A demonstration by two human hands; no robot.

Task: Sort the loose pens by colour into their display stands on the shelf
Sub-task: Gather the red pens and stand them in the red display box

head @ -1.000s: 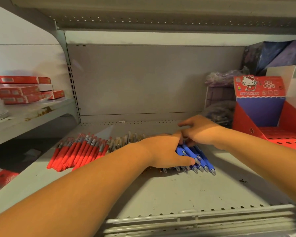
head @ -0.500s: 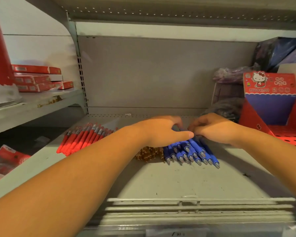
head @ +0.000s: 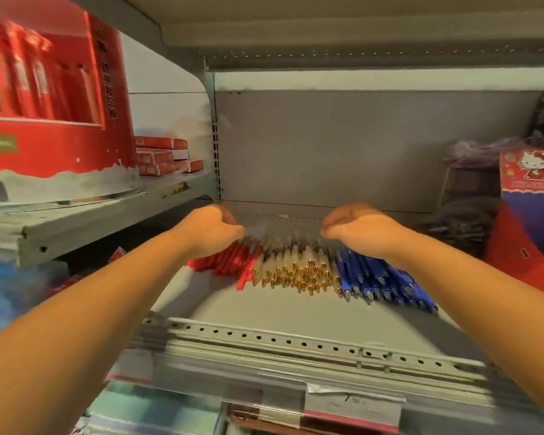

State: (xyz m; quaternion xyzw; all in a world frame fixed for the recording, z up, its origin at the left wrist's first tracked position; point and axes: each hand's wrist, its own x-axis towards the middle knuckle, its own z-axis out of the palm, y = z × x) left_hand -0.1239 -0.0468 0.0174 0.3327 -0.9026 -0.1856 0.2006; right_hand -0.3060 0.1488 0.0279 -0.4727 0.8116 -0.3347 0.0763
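Both hands reach out over the shelf (head: 264,312), set well apart with backs up and fingers curled downward. The left hand (head: 212,229) hangs over the far ends of the red pens (head: 230,262). The right hand (head: 357,229) hangs over the far ends of the blue pens (head: 377,277). Between the two hands lies a bunch of clear pens (head: 296,271) with gold tips. All three bunches lie side by side and touching. Their long axes run from the fingers back towards the person, with the tips nearest the person.

The fingertips are tucked under the palms and blurred. I cannot tell whether either hand pinches pens, rests on them or only hovers just above.

A red display stand (head: 512,252) stands beyond the right hand, further out to that side, and the picture's edge cuts it off. The right hand is much the nearer of the two to it, and the blue pens lie directly below that hand. Blue pens into this stand would probably be the handiest next move, though its slots cannot be seen from here.

A dark heap (head: 459,224) between the right hand and the stand may be more pens, but it is too dim to say. No stand for the red or clear pens is plainly visible.
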